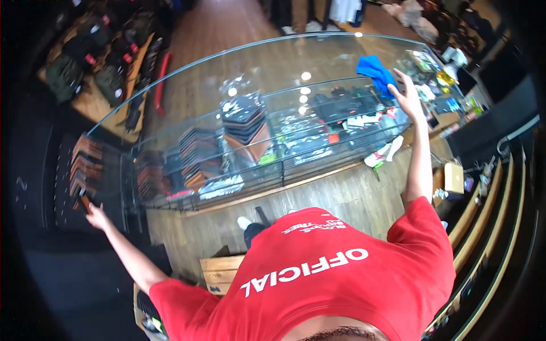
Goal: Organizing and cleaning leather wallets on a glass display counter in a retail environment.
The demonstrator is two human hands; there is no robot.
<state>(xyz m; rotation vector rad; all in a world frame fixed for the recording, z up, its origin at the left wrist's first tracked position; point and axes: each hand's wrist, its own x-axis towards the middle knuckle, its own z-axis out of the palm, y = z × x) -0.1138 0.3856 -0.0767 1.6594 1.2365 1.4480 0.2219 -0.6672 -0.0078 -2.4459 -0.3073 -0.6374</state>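
Far out to the left, my left hand (98, 217) is closed on a small, flat brown item (85, 203) that looks like leather. Just beyond it rises a stack of similar brown and dark flat items (86, 162). My right hand (408, 96) is raised over the right part of the glass counter (296, 57), fingers apart and holding nothing. A crumpled bright blue cloth (374, 71) lies on the glass beside its thumb; whether they touch I cannot tell.
Inside the counter, shelves carry stacks of dark and brown flat pieces (245, 122) and plastic-wrapped packets (304, 139). Small clutter (438, 77) covers the counter's right end. Wooden-edged shelves (489, 210) stand at right. A wooden box (222, 273) is near my feet. Bags (105, 51) lie at far left.
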